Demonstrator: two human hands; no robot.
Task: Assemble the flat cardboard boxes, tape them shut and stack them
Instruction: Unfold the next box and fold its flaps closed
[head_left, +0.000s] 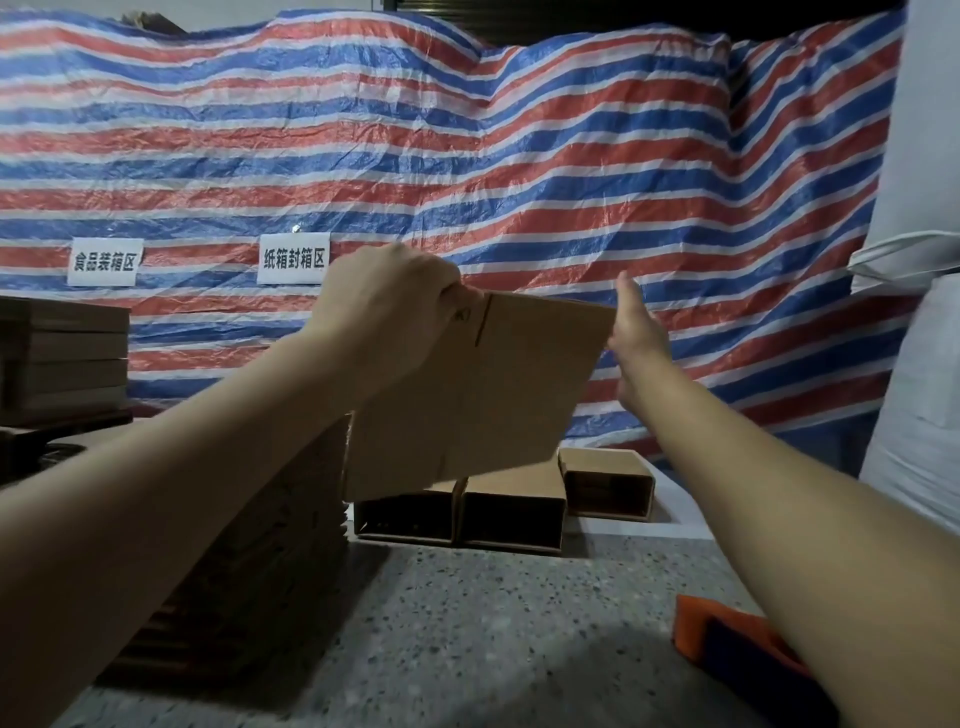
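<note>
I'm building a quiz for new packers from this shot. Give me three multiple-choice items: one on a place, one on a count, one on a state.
1. Where does the orange tape dispenser lie?
A. on the counter, lower right
B. on the flat stack
C. inside an open box

2. How many white paper signs hang on the striped tarp?
A. one
B. two
C. four

3. How is the flat cardboard box held?
A. lying on the counter
B. taped shut
C. raised in the air, the left hand gripping its upper corner

Answers: 1 A, it sits on the speckled counter. 2 B, two signs show. 3 C, fingers curl over the corner; the right hand is at its right edge.
</note>
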